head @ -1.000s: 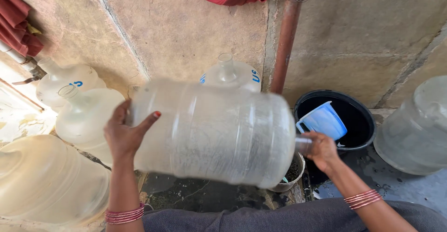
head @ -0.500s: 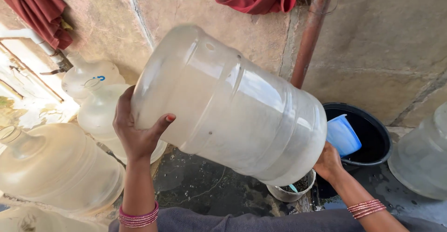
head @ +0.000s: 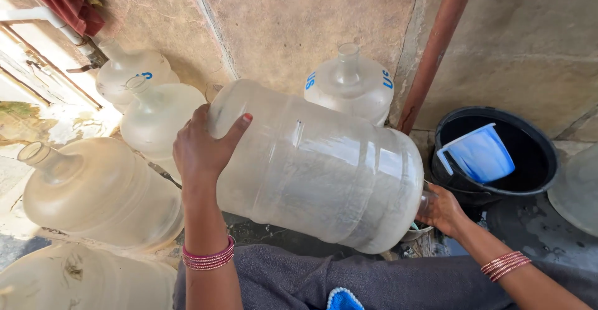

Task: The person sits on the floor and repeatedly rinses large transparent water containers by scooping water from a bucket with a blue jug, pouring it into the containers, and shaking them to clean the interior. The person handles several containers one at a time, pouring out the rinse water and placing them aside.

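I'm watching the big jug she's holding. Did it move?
Yes. The jug has tipped down from steeply tilted to nearly level: against the pipe, its raised base end dropped, left hand with it.

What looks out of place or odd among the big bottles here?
The large clear jug lies on its side between the left hand and right hand, while other jugs stand upright. A blue mug sits tilted inside the black bucket.

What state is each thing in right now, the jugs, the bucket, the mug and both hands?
Large clear plastic jug: on its side, held off the ground.
Left hand: gripping its base.
Right hand: at its neck end.
Black bucket: upright, open.
Blue plastic mug: tilted inside the bucket.
Other clear jugs: upright, uncapped.
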